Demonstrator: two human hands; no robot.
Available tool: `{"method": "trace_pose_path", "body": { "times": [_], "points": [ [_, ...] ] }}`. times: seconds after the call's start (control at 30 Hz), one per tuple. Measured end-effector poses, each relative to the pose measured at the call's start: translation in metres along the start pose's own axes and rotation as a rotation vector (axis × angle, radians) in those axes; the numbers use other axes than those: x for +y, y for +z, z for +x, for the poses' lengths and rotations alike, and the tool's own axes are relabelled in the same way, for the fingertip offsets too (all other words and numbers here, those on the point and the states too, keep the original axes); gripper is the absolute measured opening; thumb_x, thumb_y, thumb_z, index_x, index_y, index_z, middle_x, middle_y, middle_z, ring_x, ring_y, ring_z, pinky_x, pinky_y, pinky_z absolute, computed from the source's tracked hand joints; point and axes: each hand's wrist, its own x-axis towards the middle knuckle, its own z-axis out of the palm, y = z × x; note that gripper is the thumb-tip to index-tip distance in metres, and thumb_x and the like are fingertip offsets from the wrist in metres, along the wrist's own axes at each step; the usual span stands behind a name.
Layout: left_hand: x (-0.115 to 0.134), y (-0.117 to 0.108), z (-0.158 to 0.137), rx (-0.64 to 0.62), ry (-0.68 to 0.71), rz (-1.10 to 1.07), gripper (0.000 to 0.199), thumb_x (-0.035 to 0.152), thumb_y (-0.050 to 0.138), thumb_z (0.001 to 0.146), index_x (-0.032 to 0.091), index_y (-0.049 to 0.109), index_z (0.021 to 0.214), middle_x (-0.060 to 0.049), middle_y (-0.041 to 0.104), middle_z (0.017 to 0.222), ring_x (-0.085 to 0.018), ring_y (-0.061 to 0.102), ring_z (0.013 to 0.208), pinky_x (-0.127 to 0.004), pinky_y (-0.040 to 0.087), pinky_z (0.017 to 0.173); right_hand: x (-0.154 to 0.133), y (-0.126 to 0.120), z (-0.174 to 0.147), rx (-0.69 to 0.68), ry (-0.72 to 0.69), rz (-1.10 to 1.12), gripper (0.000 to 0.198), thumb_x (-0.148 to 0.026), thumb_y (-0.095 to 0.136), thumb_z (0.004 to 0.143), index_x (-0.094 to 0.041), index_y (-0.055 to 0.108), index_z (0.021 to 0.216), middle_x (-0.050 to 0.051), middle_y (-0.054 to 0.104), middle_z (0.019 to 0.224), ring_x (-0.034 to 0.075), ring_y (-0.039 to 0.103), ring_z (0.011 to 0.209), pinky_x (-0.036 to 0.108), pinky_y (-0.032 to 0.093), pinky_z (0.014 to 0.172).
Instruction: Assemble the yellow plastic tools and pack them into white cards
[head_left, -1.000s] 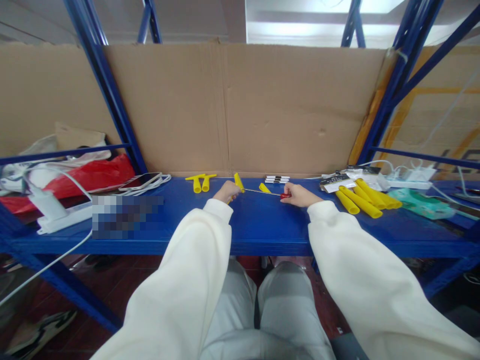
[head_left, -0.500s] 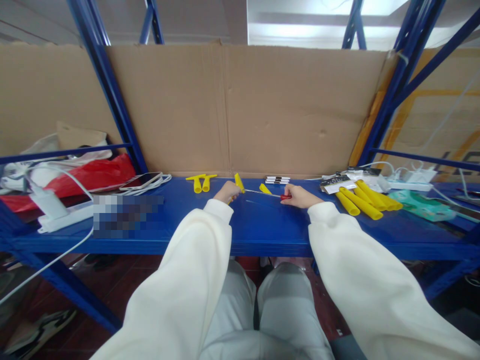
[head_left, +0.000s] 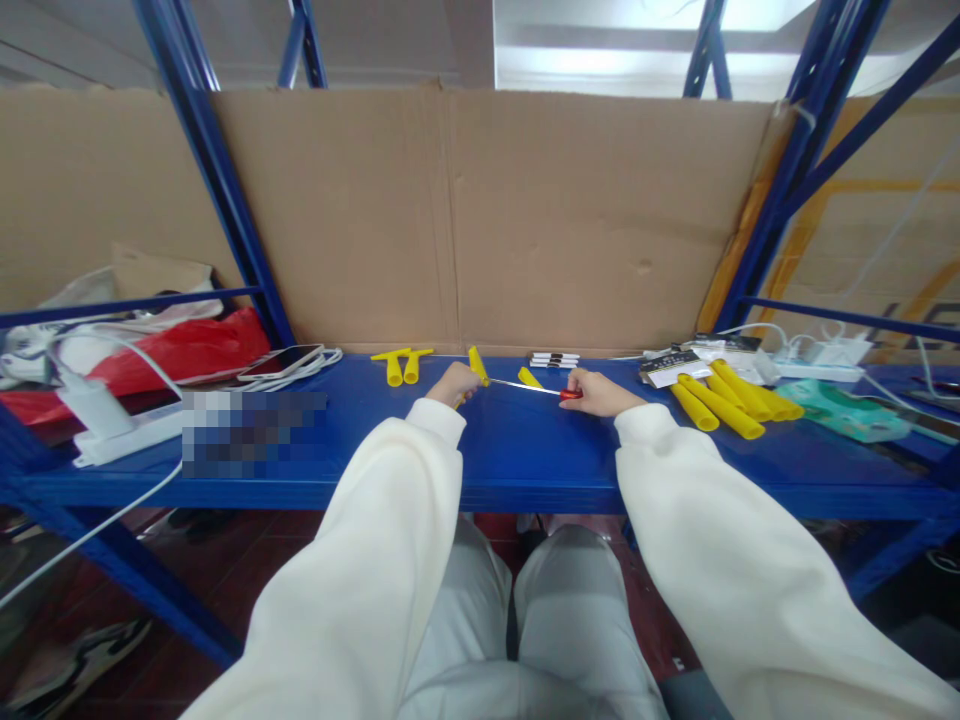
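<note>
My left hand is closed around a yellow plastic T-shaped piece, whose crossbar shows beyond the fingers. In my right hand is the red handle of a screwdriver. Its thin metal shaft runs leftward, and the tip meets the yellow piece near the crossbar; the exact contact is too small to make out. Just behind the shaft lies a loose yellow part. Two yellow T-shaped pieces stand on the blue shelf to the left of my left hand.
Several yellow tubes and packaged items lie on the right beside a green plastic package. White-and-black small items sit at the back by the cardboard. A power strip, cables and a red bag are on the left.
Almost nothing differs. Both hands keep their hold, and the screwdriver stays against the yellow T-shaped piece, with its red handle turned slightly.
</note>
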Motion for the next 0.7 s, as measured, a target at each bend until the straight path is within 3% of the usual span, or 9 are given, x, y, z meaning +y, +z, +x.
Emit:
{"method": "trace_pose_path", "body": {
  "times": [0.3,0.5,0.7],
  "points": [
    [-0.0002,-0.0004,0.0002,0.008,-0.004,0.000,0.023,0.004,0.066,0.080,0.015,0.056,0.062,0.004,0.045,0.044,-0.010,0.043,0.040,-0.022,0.031,0.045,-0.0010,-0.0003,0.0011,-0.053,0.023,0.004,0.018,-0.033,0.059,0.089,-0.021,0.061,0.076,0.005,0.068,0.076,0.019,0.062,0.076,0.028,0.045,0.070],
    [-0.0002,-0.0007,0.0009,0.002,-0.011,0.017,0.020,0.006,0.066,0.080,0.015,0.058,0.064,0.004,0.046,0.044,-0.009,0.043,0.040,-0.022,0.032,0.045,-0.0014,0.0004,-0.0002,0.001,-0.003,0.019,0.018,-0.028,0.073,0.077,-0.021,0.060,0.087,0.002,0.068,0.078,0.019,0.062,0.077,0.027,0.046,0.071],
    [-0.0001,-0.0011,0.0009,0.000,-0.005,0.011,0.019,0.008,0.071,0.078,0.015,0.058,0.064,0.004,0.047,0.045,-0.010,0.045,0.041,-0.022,0.033,0.046,0.0003,-0.0007,0.0001,-0.022,0.009,-0.020,0.014,-0.034,0.067,0.084,-0.021,0.063,0.080,0.003,0.067,0.073,0.019,0.063,0.075,0.027,0.046,0.067]
  ]
}}
